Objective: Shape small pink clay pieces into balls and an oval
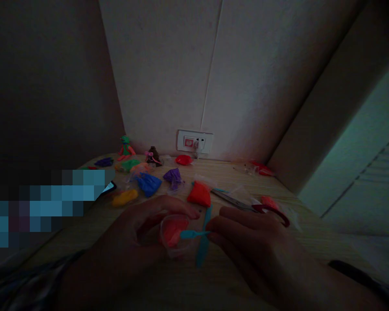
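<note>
My left hand (pixel 145 229) is wrapped round a small clear plastic cup (pixel 178 250), tilted so its mouth faces right. Inside the cup is coral-pink modelling clay (pixel 173 231). Between thumb and fingertips, my right hand (pixel 253 242) pinches a small blue modelling tool (pixel 192 234), whose flat end is at the cup's mouth; whether it touches the clay I cannot tell. A longer blue modelling knife (pixel 203 242) lies on the table beneath it. Just beyond the hands sit a bag of red-orange clay (pixel 199 194) and red-handled scissors (pixel 246 205).
Bags of blue clay (pixel 149 183), purple clay (pixel 173 178) and yellow clay (pixel 125 198) lie at the left. Behind them stand a green-and-orange clay figure (pixel 125 147) and a brown figure with a pink bow (pixel 153 155). A wall socket (pixel 195 141) is above the table's back edge.
</note>
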### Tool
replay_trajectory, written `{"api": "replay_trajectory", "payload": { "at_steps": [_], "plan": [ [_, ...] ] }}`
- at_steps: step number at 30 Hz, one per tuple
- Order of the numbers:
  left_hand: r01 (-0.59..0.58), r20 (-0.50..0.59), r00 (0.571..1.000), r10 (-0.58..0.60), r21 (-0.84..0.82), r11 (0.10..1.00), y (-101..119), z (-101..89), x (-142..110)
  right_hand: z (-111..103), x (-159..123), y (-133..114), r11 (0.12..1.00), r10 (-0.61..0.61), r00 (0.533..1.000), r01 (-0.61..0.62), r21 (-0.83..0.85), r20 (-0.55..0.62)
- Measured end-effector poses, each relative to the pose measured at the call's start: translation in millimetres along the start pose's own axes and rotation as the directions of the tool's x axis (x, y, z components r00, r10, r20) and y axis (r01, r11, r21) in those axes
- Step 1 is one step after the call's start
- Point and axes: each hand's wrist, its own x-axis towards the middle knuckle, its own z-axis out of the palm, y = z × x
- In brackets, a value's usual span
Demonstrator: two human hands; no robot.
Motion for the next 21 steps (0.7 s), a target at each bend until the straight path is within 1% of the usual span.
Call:
{"api": "replay_trajectory", "payload": {
  "at_steps": [2,3,4,7,9,13,15,18,21],
  "plan": [
    [-0.028,0.002,1.0,0.028,-0.035,0.999,-1,0.6,-1,2,1,-2,0.999,-0.025,0.998,0.022,-0.047,-0.062],
    [-0.045,-0.002,0.999,0.044,-0.023,0.999,-1,0.6,-2,2,1,-3,0.996,-0.039,0.995,0.032,-0.08,-0.089],
    [-0.054,-0.006,0.999,0.054,-0.002,0.999,0,0.4,-3,3,2,-4,0.993,-0.056,0.991,0.042,-0.115,-0.121],
    [-0.081,-0.014,0.996,0.083,0.093,0.992,1,-1.2,-8,3,2,-6,0.981,-0.089,0.983,0.06,-0.183,-0.159],
    [-0.11,-0.008,0.994,0.112,0.134,0.985,1,-2.3,-9,3,1,-7,0.978,-0.094,0.983,0.062,-0.2,-0.155],
    [-0.167,0.02,0.986,0.166,0.127,0.978,1,-1.5,-6,4,1,-7,0.967,-0.12,0.986,0.09,-0.24,-0.115],
    [-0.17,0.017,0.985,0.169,0.12,0.978,3,-0.1,-3,7,0,-8,0.964,-0.123,0.988,0.095,-0.248,-0.099],
    [-0.169,0.004,0.986,0.17,0.122,0.978,7,1.3,0,11,-3,-10,0.966,-0.121,0.988,0.095,-0.24,-0.094],
    [-0.175,0.019,0.985,0.174,0.149,0.973,7,2.1,1,12,-7,-10,0.979,-0.101,0.994,0.091,-0.181,-0.047]
  ]
}}
